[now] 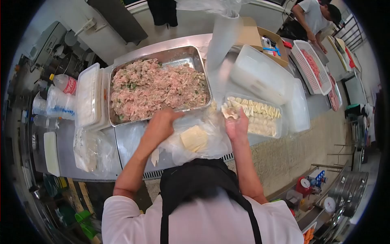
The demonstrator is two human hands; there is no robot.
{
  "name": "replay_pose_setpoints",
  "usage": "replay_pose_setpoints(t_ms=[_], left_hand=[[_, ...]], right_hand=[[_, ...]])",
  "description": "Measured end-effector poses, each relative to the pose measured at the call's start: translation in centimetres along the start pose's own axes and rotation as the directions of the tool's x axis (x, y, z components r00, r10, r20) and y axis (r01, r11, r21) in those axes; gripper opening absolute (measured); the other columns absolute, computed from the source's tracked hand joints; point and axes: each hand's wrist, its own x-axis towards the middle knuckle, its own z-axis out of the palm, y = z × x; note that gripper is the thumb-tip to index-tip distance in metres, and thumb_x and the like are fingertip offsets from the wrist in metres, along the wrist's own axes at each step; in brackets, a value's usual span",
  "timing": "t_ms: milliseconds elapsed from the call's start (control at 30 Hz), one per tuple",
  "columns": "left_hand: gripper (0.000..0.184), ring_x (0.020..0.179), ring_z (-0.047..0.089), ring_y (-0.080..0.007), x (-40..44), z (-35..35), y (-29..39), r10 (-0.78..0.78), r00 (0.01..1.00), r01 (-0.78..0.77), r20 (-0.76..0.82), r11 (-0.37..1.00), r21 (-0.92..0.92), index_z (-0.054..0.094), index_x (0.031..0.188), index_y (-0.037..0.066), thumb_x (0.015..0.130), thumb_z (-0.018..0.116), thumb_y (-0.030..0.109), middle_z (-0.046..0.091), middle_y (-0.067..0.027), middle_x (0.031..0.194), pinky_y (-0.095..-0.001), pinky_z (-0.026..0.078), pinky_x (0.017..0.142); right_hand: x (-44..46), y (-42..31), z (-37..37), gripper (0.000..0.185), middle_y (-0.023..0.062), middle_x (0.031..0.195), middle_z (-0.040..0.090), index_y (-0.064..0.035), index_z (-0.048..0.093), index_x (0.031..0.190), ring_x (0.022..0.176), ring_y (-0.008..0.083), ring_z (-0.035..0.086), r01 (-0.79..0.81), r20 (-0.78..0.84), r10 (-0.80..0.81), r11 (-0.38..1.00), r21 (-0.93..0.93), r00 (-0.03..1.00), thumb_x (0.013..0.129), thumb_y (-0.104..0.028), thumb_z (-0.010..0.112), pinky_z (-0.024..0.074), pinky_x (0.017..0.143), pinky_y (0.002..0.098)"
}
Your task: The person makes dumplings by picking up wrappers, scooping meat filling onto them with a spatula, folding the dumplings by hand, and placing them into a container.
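Note:
In my right hand (pixel 237 125) rests a pale dumpling wrapper (pixel 230 110) with some filling on it, held up by the fingers. My left hand (pixel 161 125) is at the near rim of a metal tray (pixel 206 77). Its fingers are curled, with one digit pointing right; anything inside them is hidden. Ground meat with green bits (pixel 158 91) fills most of that tray. Between my hands a stack of square wrappers (pixel 194 138) lies on clear plastic. Rows of folded dumplings (pixel 260 110) sit in a plastic container (pixel 265 133) beside my right hand.
Translucent bins (pixel 262 75) stand behind the dumplings, with a cardboard box (pixel 273 44) beyond. At left are stacked lidded containers (pixel 87 97), a bottle (pixel 65 83) and a plastic bag (pixel 92 150). A co-worker (pixel 310 20) bends near a white basket of red meat (pixel 310 67).

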Motion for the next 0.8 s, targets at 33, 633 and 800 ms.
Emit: replay_pose_setpoints(t_ms=[33, 633, 800], left_hand=[[0.046, 0.08, 0.062, -0.0386, 0.5, -0.9, -0.7, -0.034, 0.999, 0.036, -0.013, 0.993, 0.112, 0.075, 0.109, 0.011, 0.071, 0.058, -0.009, 0.061, -0.0176, 0.081, -0.0474, 0.05, 0.072], [0.037, 0.084, 0.065, -0.0299, 4.4, -1.3, -4.0, 0.079, 0.991, -0.046, 0.106, 0.959, -0.281, 0.075, 0.106, 0.005, 0.074, 0.062, -0.008, 0.067, -0.014, 0.084, -0.0363, 0.051, 0.075], [0.036, 0.08, 0.065, -0.025, 2.9, 1.8, -1.0, 0.095, 0.992, -0.119, -0.084, 0.924, -0.364, 0.077, 0.106, 0.01, 0.076, 0.066, -0.007, 0.064, -0.0107, 0.082, -0.0339, 0.049, 0.071]], right_hand=[[0.2, -0.4, -0.6, 0.045, 0.0182, 0.14, 0.053, 0.0064, 0.045, 0.139, 0.13, 0.0324, 0.05, 0.041, 0.025, -0.041, 0.999, 0.005, 0.999, 0.107, -0.024, 0.039, 0.0358, 0.116, 0.0463], [-0.7, 0.8, -0.5, 0.047, 0.0158, 0.141, 0.054, 0.0028, 0.044, 0.142, 0.129, 0.0322, 0.051, -0.03, 0.003, 0.03, 0.998, -0.063, 1.0, 0.107, -0.028, 0.04, 0.0391, 0.113, 0.0489], [-1.4, 1.5, 3.0, 0.051, 0.0184, 0.14, 0.053, 0.0033, 0.044, 0.142, 0.131, 0.0348, 0.049, -0.126, -0.01, 0.126, 0.992, -0.029, 0.992, 0.107, -0.033, 0.038, 0.0348, 0.115, 0.0516]])
